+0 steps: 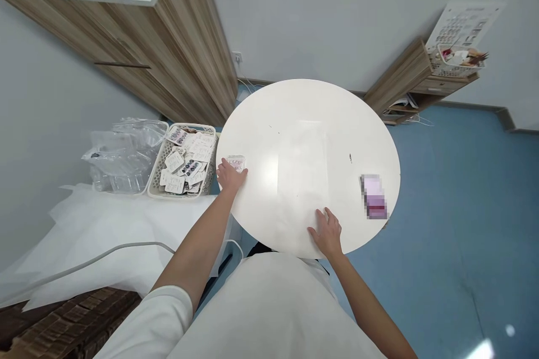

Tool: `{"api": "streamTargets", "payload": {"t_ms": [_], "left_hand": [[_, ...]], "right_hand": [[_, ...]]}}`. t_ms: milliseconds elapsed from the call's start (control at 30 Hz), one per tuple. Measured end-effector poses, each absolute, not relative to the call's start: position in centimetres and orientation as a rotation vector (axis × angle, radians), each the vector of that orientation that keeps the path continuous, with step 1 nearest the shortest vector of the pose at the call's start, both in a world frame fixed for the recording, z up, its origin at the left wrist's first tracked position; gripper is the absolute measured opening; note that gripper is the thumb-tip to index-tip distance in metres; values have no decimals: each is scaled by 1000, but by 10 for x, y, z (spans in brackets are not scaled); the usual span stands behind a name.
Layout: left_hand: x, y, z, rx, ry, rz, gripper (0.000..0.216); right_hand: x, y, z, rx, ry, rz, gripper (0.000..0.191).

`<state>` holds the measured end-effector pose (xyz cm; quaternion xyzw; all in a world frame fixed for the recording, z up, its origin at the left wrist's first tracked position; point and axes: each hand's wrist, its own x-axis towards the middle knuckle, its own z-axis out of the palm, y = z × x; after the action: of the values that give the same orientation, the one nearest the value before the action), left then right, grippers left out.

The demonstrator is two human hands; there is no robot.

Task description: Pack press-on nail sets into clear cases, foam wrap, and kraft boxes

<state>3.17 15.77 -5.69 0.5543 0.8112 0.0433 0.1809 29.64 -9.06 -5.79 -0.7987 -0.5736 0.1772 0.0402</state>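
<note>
A small clear plastic case with pink pieces inside lies near the left edge of the round white table. My left hand is at the case's near side, fingers and thumb apart, with the fingertips at its edge. Whether they press on it I cannot tell. Close to the table's front edge, my right hand rests with its fingers spread and nothing in it. Between the hands, a thin see-through sheet lies flat on the tabletop.
Left of the table stands a white basket full of cards and small packs, beside clear plastic packaging. A blurred purple-and-white object lies on the table's right side. A wooden cabinet and a low shelf stand behind.
</note>
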Motion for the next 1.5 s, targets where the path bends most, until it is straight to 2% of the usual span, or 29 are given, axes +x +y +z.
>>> {"api": "streamTargets", "payload": {"t_ms": [267, 500, 633, 833, 1100, 1300, 1400, 1500], "left_hand": [[44, 143, -48, 1567, 2274, 271, 94], [78, 83, -21, 1739, 2022, 402, 93], [107, 40, -14, 1782, 1823, 350, 93], [140, 0, -19, 1687, 1780, 219, 89], [174, -31, -25, 1656, 1796, 176, 87], [183, -48, -36, 1615, 1693, 316, 86], [176, -53, -44, 1581, 1563, 417, 84], [165, -55, -52, 1570, 1499, 439, 73]], "right_hand": [[298, -91, -60, -2439, -1837, 593, 53], [305, -89, -64, -2366, -1916, 594, 54], [310, -84, -63, -2323, -1938, 622, 53], [320, -77, -58, -2216, -1916, 687, 50], [325, -74, -42, -1699, -1859, 984, 70], [326, -68, -45, -1651, -1795, 1010, 44], [333, -67, -46, -1682, -1809, 1031, 42], [338, -68, -46, -1686, -1852, 1096, 43]]}}
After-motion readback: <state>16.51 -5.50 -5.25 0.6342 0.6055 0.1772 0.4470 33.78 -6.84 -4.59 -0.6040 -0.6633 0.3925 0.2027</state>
